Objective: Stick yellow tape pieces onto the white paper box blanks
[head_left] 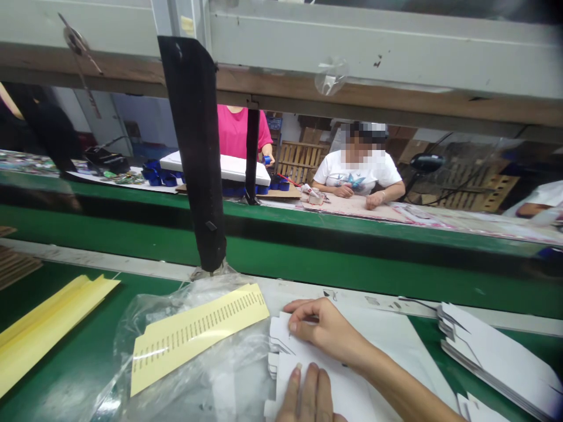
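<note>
My right hand (323, 329) reaches in from the lower right. Its fingers are curled and pinch the top edge of a white die-cut card blank (352, 384) on a small stack in front of me. At the bottom edge, my left hand (308, 395) shows only in part, with its fingers lying flat and together on the same card. Just left of the stack, a pale yellow sheet (197, 334) printed with rows of small marks lies on a crumpled clear plastic bag (145, 328).
Folded yellow sheets (48, 322) lie at the left on the green table (79, 363). A stack of white card blanks (497, 357) sits at the right. A black strap (197, 158) hangs from the overhead beam. Across the green conveyor (334, 258), two people work at another table.
</note>
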Motion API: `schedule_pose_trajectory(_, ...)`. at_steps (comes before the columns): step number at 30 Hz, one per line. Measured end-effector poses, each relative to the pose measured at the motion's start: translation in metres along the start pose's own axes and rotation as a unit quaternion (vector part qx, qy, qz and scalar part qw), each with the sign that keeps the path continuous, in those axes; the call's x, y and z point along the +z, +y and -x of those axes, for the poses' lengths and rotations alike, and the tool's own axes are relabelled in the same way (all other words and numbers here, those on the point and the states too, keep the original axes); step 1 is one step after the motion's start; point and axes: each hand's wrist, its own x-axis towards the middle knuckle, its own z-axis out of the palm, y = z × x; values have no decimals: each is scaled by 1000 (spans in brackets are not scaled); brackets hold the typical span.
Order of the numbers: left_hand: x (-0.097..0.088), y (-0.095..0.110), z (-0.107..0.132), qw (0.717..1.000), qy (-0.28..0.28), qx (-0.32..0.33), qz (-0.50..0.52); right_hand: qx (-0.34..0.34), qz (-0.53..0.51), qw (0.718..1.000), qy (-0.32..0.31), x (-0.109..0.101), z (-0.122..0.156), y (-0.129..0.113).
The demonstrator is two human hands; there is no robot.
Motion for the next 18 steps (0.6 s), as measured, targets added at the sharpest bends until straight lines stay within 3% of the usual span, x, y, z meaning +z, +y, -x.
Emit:
schedule_pose_trajectory(13, -2, 2, 5, 1000, -25, 14, -1, -47, 40, 998, 15, 4, -4, 5)
schedule_pose_trajectory(15, 7, 12, 6, 999, 11, -36, -12, -45, 40, 998, 15, 3, -7, 6)
schedule_pose_trajectory(17, 21, 26, 10, 982, 101, -158, -34, -40, 33, 999, 12, 0, -10, 6)
schedule_pose_trajectory(18, 28, 32, 13, 974, 126, -188, -33, -39, 32, 999, 6, -1, -12, 6)
